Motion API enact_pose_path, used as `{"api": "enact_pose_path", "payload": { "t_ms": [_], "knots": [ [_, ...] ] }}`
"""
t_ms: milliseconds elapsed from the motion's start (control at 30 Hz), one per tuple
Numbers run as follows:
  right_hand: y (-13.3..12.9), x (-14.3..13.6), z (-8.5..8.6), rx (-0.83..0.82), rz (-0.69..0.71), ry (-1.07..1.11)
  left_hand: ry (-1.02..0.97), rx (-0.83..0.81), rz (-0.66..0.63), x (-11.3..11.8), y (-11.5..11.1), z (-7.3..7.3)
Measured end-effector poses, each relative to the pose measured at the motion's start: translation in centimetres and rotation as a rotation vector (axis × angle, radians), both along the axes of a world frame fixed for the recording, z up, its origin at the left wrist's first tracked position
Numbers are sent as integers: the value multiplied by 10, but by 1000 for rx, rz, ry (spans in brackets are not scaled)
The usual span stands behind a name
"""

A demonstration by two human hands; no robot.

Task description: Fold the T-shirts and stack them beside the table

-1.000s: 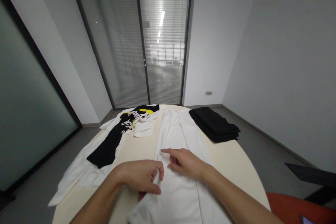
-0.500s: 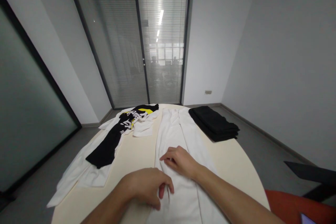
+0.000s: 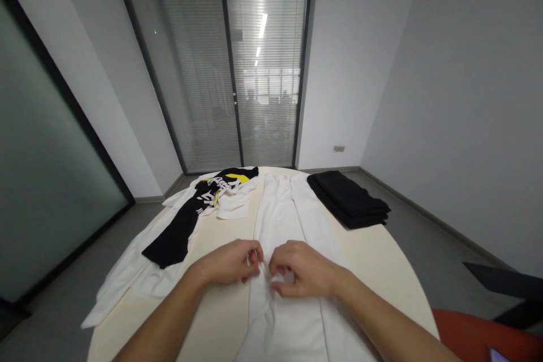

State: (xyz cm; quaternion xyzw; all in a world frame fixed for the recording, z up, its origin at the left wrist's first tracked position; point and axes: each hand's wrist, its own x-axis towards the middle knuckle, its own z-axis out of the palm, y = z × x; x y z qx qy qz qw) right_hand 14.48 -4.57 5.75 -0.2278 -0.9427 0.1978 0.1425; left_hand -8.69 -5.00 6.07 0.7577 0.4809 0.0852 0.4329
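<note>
A long white garment [image 3: 297, 317] lies lengthwise down the middle of the pale round table, its far end near the table's back edge. My left hand [image 3: 237, 261] pinches the cloth at the garment's left edge. Just to its right, my right hand [image 3: 299, 269] is over the garment with fingers curled, pinching a bit of the white cloth. A small raised fold runs between the two hands.
Black folded cloth [image 3: 348, 199] lies stacked at the table's [image 3: 394, 271] back right. On the left are a black printed garment [image 3: 173, 235] and white garments [image 3: 123, 271]. An orange chair [image 3: 470, 339] stands at the lower right.
My left hand has moved up and away from me to the garment's left edge and closed on it. My right hand has shifted slightly right and nearer, its fingers now curled at the cloth.
</note>
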Motion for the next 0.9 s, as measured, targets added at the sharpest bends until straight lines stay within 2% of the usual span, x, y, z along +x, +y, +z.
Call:
{"api": "enact_pose_path", "payload": {
  "t_ms": [67, 133, 233, 367, 500, 633, 733, 900],
  "knots": [
    [-13, -8, -3, -12, 192, 6, -15, 202, 82, -4, 7, -5],
    [-26, -19, -10, -10, 341, 17, 2, 322, 116, -6, 12, -11],
    [-38, -32, -22, 14, 442, 5, 50, 411, 97, -6, 16, -19],
    [-39, -33, -28, -50, 403, 31, 81, 429, 79, -5, 18, -23],
    [-32, -21, -17, -387, 432, 47, 78, 419, 68, -6, 20, -24],
    [-28, -10, -7, -644, 453, -182, 100, 412, 78, -7, 21, -25],
    [-26, -5, -4, -744, 375, -282, 98, 432, 53, -6, 18, -22],
    [-8, 9, -2, -755, 143, -44, 117, 452, -113, 5, 5, -10]
  ]
}}
